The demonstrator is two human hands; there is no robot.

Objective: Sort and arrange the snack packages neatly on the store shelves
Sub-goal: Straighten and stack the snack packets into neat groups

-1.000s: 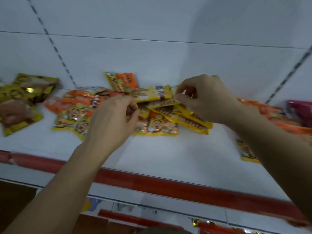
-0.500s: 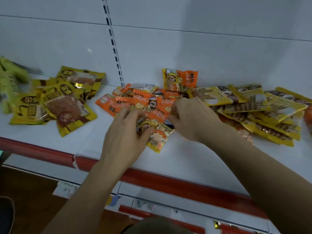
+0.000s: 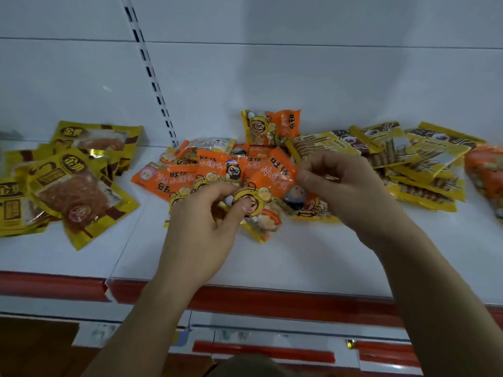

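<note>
A heap of small orange and yellow snack packets [image 3: 217, 170] lies in the middle of the white shelf [image 3: 299, 257]. My left hand [image 3: 206, 224] grips several of these packets, its thumb pressed on a yellow cartoon face. My right hand [image 3: 345, 191] pinches the right edge of an orange packet [image 3: 275, 172] in the same bunch. One more orange and yellow packet [image 3: 272, 126] leans against the back wall.
Yellow pouches of shredded meat [image 3: 79, 183] lie at the left. Yellow wafer-stick packets [image 3: 413, 159] are piled at the right, with orange packets [image 3: 487, 172] at the far right edge. A red price rail [image 3: 272, 297] runs along the shelf front. A slotted upright [image 3: 147, 69] divides the back wall.
The view has swung left and down. Both hands left the yellow wafer-stick packets and moved left onto the orange packets, which they now grip.
</note>
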